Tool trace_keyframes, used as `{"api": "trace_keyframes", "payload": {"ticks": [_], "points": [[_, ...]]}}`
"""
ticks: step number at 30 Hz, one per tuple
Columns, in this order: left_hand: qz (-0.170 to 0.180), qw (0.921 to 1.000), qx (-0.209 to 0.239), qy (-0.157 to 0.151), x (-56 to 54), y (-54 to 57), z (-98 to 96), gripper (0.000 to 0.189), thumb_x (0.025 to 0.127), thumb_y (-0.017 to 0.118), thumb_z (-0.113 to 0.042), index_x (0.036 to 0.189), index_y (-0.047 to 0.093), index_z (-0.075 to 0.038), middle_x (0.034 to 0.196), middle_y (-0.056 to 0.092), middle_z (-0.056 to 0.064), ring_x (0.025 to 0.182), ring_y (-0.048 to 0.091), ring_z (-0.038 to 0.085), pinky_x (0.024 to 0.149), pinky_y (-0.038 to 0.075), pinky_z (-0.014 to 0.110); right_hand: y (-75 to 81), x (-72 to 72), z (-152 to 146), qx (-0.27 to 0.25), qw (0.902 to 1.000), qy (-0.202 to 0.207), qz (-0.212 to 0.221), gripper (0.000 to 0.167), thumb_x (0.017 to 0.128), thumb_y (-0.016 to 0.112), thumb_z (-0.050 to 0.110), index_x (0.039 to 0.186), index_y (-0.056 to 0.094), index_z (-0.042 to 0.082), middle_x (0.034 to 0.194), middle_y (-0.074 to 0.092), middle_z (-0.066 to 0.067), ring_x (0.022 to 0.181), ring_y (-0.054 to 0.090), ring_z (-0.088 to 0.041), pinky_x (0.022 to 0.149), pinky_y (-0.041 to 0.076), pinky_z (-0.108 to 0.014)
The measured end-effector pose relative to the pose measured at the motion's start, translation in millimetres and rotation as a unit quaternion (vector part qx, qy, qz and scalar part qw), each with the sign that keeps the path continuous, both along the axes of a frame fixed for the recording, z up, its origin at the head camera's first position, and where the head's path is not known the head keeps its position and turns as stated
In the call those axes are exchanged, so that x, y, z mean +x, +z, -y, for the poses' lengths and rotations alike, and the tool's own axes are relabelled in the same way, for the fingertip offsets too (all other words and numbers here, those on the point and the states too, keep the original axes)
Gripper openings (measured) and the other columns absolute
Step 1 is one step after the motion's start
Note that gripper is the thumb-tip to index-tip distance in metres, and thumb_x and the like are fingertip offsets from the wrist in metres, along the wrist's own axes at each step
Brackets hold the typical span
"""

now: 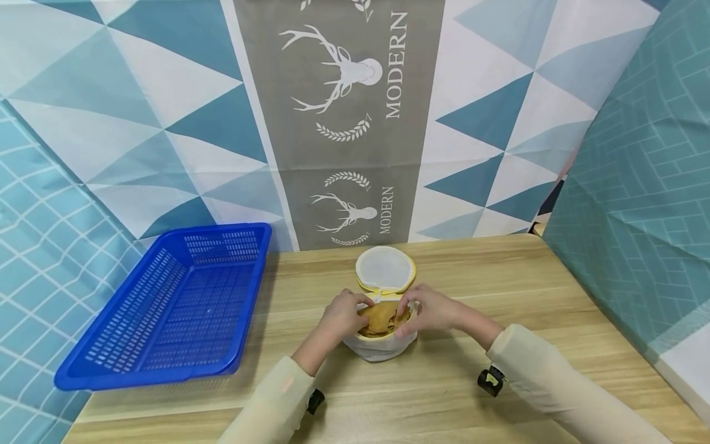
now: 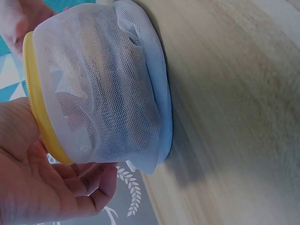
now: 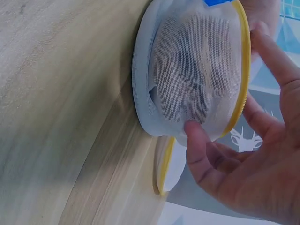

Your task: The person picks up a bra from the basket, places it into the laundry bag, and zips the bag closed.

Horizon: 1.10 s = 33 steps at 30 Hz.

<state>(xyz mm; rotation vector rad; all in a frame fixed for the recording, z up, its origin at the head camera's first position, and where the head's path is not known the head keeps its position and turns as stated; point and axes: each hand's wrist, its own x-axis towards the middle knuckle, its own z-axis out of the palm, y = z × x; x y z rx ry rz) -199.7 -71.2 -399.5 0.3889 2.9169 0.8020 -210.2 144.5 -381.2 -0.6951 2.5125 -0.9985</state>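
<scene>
1. Left hand (image 1: 345,316): angled in, fingers bent about yellow rim (image 2: 40,105) of mesh bag (image 1: 379,353); grasping it.
2. Right hand (image 1: 431,310): opposite side, likewise grasping bag.
3. Bag upright on table (image 1: 410,404), between hands; tan item (image 1: 380,317) in its mouth.

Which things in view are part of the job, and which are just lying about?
In the job:
mesh bag
its opened lid
yellow-brown contents
left hand, right hand, both at the bag

Apparently just lying about:
blue basket, untouched
</scene>
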Motion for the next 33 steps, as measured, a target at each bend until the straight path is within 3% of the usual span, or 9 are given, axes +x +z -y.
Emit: {"api": "trace_keyframes", "payload": {"ticks": [3,6,10,14,17,24,27,33], "points": [[0.002,1.0,-0.003,0.002,-0.4,0.2,-1.1,0.029,0.076,0.068,-0.006,0.104,0.07,-0.012,0.103,0.058,0.015,0.086,0.055,0.023,0.07,0.048,0.039,-2.2,1.1,1,0.013,0.9998,0.01,-0.006,0.022,0.073,0.08,0.028,0.085,0.067,0.016,0.121,0.049,-0.018,0.107,0.047,-0.03,0.081,0.044,-0.038],[-0.005,1.0,-0.003,0.002,0.3,0.3,-2.7,0.028,0.076,0.067,-0.004,0.103,0.07,-0.009,0.099,0.057,0.014,0.08,0.052,0.021,0.067,0.046,0.035,-4.7,0.2,2,0.012,0.9994,0.01,-0.032,0.01,0.077,0.076,0.024,0.08,0.07,0.017,0.118,0.054,-0.013,0.115,0.047,-0.029,0.089,0.043,-0.041],[-0.054,0.9984,-0.011,-0.013,2.8,-3.5,-5.7,0.027,0.074,0.066,0.0,0.1,0.07,-0.005,0.089,0.055,0.012,0.073,0.049,0.02,0.065,0.045,0.03,-6.7,-3.3,3,-0.004,0.9989,-0.008,-0.046,0.01,0.081,0.072,0.021,0.075,0.069,0.014,0.099,0.061,-0.004,0.098,0.052,-0.02,0.082,0.042,-0.036],[-0.119,0.9914,-0.046,-0.028,4.5,-9.4,-10.4,0.023,0.075,0.064,0.001,0.096,0.07,-0.005,0.08,0.055,0.01,0.069,0.05,0.02,0.061,0.044,0.031,-5.4,-4.5,5,-0.023,0.998,-0.051,-0.031,0.013,0.083,0.069,0.022,0.077,0.066,0.011,0.089,0.06,-0.002,0.08,0.048,-0.016,0.068,0.04,-0.03],[-0.126,0.9892,-0.071,-0.023,4.1,-13.0,-14.1,0.02,0.081,0.063,-0.002,0.098,0.071,-0.008,0.079,0.055,0.009,0.069,0.051,0.021,0.06,0.044,0.033,-4.5,-4.7,8,-0.03,0.9955,-0.086,-0.025,0.012,0.085,0.067,0.022,0.079,0.066,0.012,0.09,0.059,-0.004,0.075,0.045,-0.017,0.061,0.038,-0.029],[-0.11,0.9889,-0.1,-0.008,4.8,-10.7,-15.3,0.022,0.083,0.063,-0.008,0.101,0.072,-0.016,0.083,0.057,0.007,0.074,0.053,0.023,0.062,0.042,0.038,-7.9,-7.4,14,-0.024,0.9893,-0.136,-0.045,0.015,0.086,0.066,0.022,0.078,0.065,0.01,0.092,0.06,-0.006,0.076,0.046,-0.016,0.062,0.037,-0.027],[-0.088,0.9932,-0.074,-0.012,1.3,-9.5,-10.9,0.025,0.08,0.064,-0.006,0.102,0.072,-0.016,0.087,0.059,0.008,0.077,0.055,0.024,0.062,0.041,0.04,-9.5,-8.2,15,-0.017,0.9891,-0.137,-0.05,0.015,0.085,0.067,0.024,0.079,0.066,0.01,0.093,0.062,-0.006,0.079,0.049,-0.016,0.066,0.04,-0.028],[-0.027,0.9991,0.014,-0.03,-10.1,-9.0,0.6,0.025,0.082,0.059,-0.006,0.103,0.071,-0.011,0.095,0.06,0.013,0.08,0.053,0.021,0.067,0.044,0.038,-12.7,-10.4,19,0.006,0.9917,-0.115,-0.057,0.02,0.086,0.066,0.027,0.098,0.071,0.011,0.107,0.068,-0.006,0.105,0.059,-0.026,0.087,0.047,-0.043]]}}
